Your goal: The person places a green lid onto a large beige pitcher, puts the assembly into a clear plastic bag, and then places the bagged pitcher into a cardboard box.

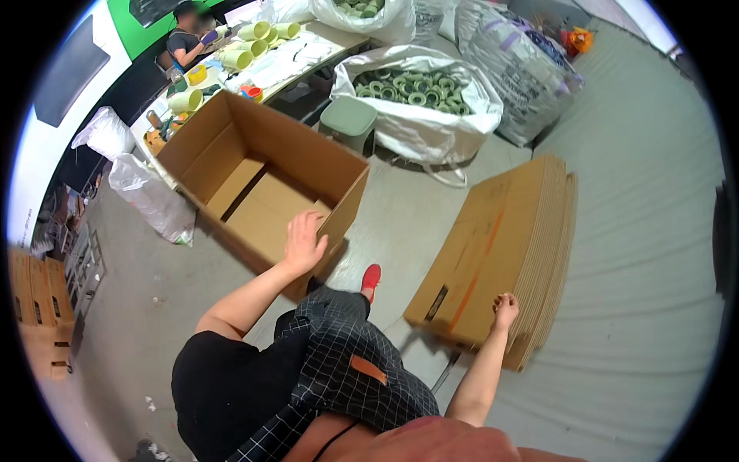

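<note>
A large brown cardboard box (289,123) stands with its top uncovered, in front of me and to the left. My left hand (306,243) is at its near right wall, fingers stretched out over the edge and holding nothing. Inside, the bottom flaps lie folded in with a dark gap between them. To the right, a thick stack of flattened cardboard boxes (493,246) leans at a tilt. Over the near end of this stack is my right hand (505,310), its fingers curled closed with nothing visible in them. Whether it touches the cardboard I cannot tell.
A white sack (462,127) of green rings and a lidded grey-green bin (349,117) stand beyond the box. A co-worker (187,38) sits at a worktable (308,55) with pale green cylinders. Wrapped bags (150,192) stand left; more cartons (42,308) lie far left.
</note>
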